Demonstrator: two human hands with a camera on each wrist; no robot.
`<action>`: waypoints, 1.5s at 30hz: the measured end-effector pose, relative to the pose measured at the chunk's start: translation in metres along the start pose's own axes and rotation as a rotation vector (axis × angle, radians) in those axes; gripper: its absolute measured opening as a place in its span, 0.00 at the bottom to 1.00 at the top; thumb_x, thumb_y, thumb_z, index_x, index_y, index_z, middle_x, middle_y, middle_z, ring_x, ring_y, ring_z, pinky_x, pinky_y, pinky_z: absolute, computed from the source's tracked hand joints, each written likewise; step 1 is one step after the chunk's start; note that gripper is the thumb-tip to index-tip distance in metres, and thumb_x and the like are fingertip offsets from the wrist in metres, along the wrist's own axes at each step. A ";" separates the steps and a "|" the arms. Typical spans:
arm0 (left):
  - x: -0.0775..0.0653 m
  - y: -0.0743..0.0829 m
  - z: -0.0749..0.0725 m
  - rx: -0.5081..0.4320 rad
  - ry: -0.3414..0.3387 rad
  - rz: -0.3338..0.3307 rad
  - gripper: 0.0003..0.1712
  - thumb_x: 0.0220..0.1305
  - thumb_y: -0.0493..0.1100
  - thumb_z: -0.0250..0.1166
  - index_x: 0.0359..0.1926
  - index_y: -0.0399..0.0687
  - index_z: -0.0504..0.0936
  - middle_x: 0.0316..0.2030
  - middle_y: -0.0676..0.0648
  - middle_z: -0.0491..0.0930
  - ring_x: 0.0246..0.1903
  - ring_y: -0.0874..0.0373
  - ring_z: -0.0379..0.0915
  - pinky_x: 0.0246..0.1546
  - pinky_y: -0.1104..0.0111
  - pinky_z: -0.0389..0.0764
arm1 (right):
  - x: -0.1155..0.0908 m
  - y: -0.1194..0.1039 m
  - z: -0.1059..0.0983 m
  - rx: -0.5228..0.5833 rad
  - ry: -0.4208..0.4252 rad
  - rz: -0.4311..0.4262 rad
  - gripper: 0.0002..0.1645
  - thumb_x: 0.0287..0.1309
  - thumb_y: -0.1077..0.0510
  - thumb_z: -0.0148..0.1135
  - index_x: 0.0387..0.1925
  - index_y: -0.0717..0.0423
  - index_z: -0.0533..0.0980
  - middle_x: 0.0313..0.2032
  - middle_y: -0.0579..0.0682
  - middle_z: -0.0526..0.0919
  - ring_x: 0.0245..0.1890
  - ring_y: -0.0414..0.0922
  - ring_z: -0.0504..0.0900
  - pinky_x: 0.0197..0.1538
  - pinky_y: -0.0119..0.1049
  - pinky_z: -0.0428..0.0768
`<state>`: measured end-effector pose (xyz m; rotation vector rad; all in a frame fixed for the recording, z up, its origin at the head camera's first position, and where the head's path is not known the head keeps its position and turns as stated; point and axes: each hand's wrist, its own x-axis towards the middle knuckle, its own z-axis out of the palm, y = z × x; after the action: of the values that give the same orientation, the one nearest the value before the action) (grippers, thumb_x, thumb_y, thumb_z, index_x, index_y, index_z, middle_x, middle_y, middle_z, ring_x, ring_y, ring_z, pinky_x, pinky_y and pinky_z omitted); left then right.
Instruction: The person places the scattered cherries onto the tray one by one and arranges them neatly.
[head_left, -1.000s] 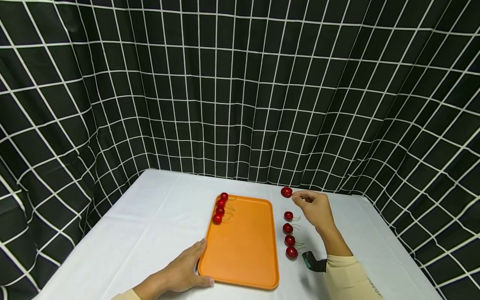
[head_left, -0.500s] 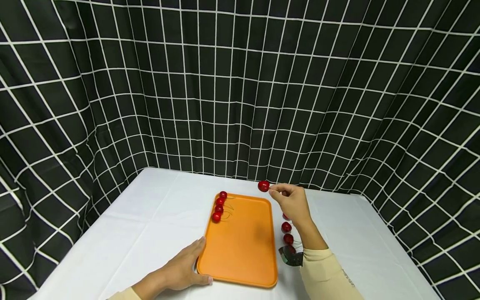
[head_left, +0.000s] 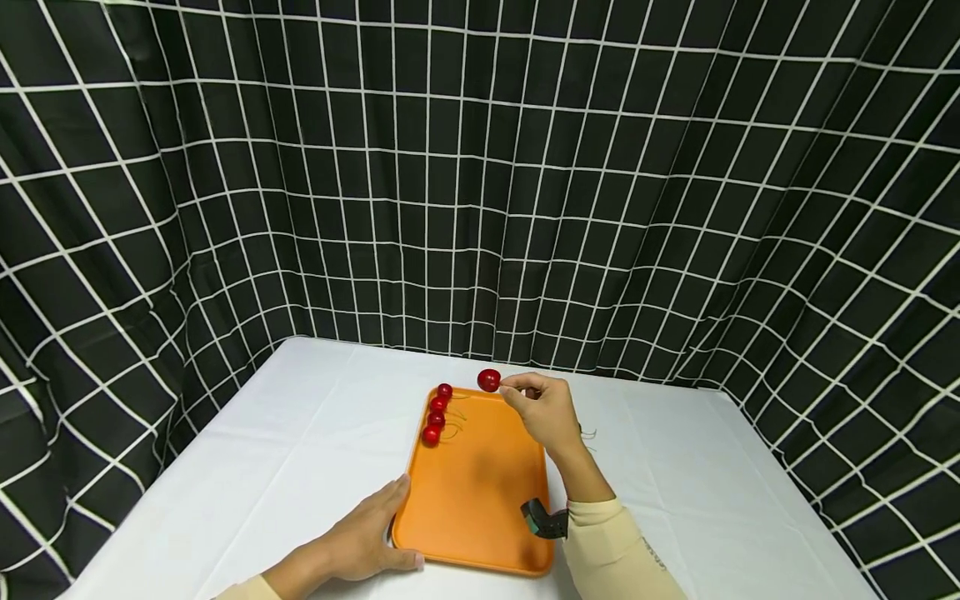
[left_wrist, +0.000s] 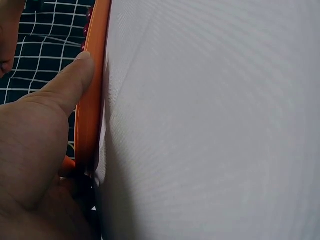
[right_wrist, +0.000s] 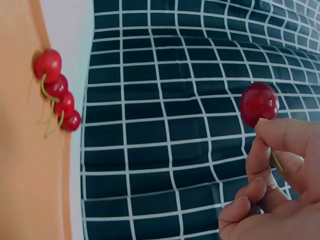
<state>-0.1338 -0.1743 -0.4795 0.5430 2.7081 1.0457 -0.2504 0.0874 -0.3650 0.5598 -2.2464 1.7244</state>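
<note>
My right hand (head_left: pixel 543 412) pinches a red cherry (head_left: pixel 489 381) by its green stem between thumb and forefinger, raised over the far edge of the orange tray (head_left: pixel 480 492). In the right wrist view the held cherry (right_wrist: pixel 259 104) shows large and glossy above the fingertips. Several cherries (head_left: pixel 437 419) lie in a row along the tray's left side near the far corner, stems pointing right. At the tray's near left corner, my left hand (head_left: pixel 363 533) rests with fingers along the left edge and thumb at the near edge. The left wrist view shows a finger against the tray's rim (left_wrist: pixel 92 100).
More cherries to the tray's right are mostly hidden by my right forearm; only thin stems (head_left: pixel 588 433) show. A black wrist camera (head_left: pixel 543 518) juts from the right wrist. White cloth (head_left: pixel 315 425) covers the table, with a black grid curtain (head_left: pixel 480 208) behind and at both sides.
My right hand has carried the cherry leftward, from beyond the right-hand row to over the tray's far edge. The left hand has stayed at the tray's corner.
</note>
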 end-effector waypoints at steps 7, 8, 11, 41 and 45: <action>0.000 0.000 0.000 -0.020 -0.006 0.012 0.66 0.51 0.69 0.66 0.73 0.31 0.46 0.73 0.32 0.43 0.70 0.33 0.40 0.62 0.35 0.48 | 0.001 0.004 0.019 0.036 -0.005 -0.014 0.04 0.55 0.65 0.70 0.30 0.65 0.84 0.17 0.51 0.68 0.15 0.39 0.57 0.17 0.27 0.53; 0.000 0.000 0.000 -0.019 -0.005 0.011 0.66 0.51 0.69 0.66 0.73 0.31 0.46 0.72 0.32 0.43 0.70 0.33 0.40 0.62 0.35 0.48 | 0.001 0.004 0.022 0.042 -0.007 -0.009 0.04 0.55 0.66 0.69 0.30 0.66 0.84 0.18 0.52 0.68 0.15 0.39 0.57 0.17 0.27 0.53; -0.001 0.001 0.000 -0.015 -0.004 0.000 0.65 0.51 0.69 0.67 0.73 0.31 0.47 0.72 0.32 0.44 0.69 0.33 0.41 0.62 0.35 0.48 | 0.001 0.008 0.030 0.058 -0.015 -0.006 0.04 0.55 0.67 0.69 0.31 0.67 0.84 0.18 0.53 0.67 0.14 0.39 0.56 0.17 0.28 0.52; 0.000 0.001 0.002 -0.012 0.009 -0.014 0.64 0.52 0.68 0.68 0.73 0.31 0.49 0.73 0.34 0.46 0.69 0.35 0.43 0.64 0.39 0.48 | -0.024 0.046 0.089 -0.088 -0.065 0.192 0.03 0.55 0.66 0.67 0.29 0.59 0.86 0.25 0.45 0.81 0.21 0.42 0.65 0.20 0.29 0.63; 0.001 0.000 0.002 -0.003 0.015 -0.013 0.64 0.52 0.68 0.68 0.73 0.31 0.49 0.73 0.34 0.46 0.70 0.35 0.43 0.64 0.39 0.48 | -0.023 0.055 0.095 -0.096 -0.078 0.264 0.02 0.54 0.64 0.69 0.28 0.59 0.85 0.27 0.46 0.82 0.23 0.43 0.70 0.23 0.31 0.68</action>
<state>-0.1338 -0.1727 -0.4804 0.5186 2.7195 1.0543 -0.2512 0.0115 -0.4475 0.3260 -2.5398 1.7248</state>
